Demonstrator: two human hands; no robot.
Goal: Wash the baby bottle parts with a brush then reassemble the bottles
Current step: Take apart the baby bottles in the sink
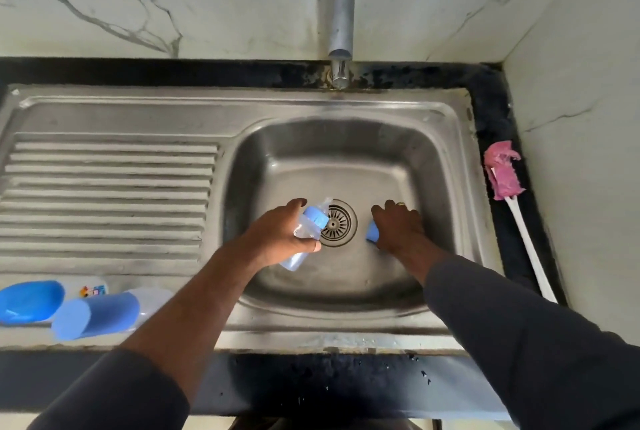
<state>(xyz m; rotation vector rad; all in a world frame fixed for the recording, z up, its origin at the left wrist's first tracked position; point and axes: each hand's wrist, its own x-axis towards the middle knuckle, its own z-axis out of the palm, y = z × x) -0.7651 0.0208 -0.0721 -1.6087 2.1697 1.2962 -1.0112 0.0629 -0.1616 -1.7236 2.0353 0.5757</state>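
Clear bottle (303, 228), blue collar (316, 218), tilted in left hand (277, 232) grip; right hand (398, 225) grip clasps blue cap (372, 232).

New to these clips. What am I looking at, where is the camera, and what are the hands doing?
There is no machine here. A person wears one camera on the head, so you look down along both arms into a steel sink. The left hand holds a baby bottle with a blue collar, beside the drain. The right hand has its fingers curled over a small blue part on the sink floor. A pink brush lies untouched on the dark counter at the right. On the ribbed drainboard at the left lie a blue cap, a blue cup-shaped piece and a clear bottle.
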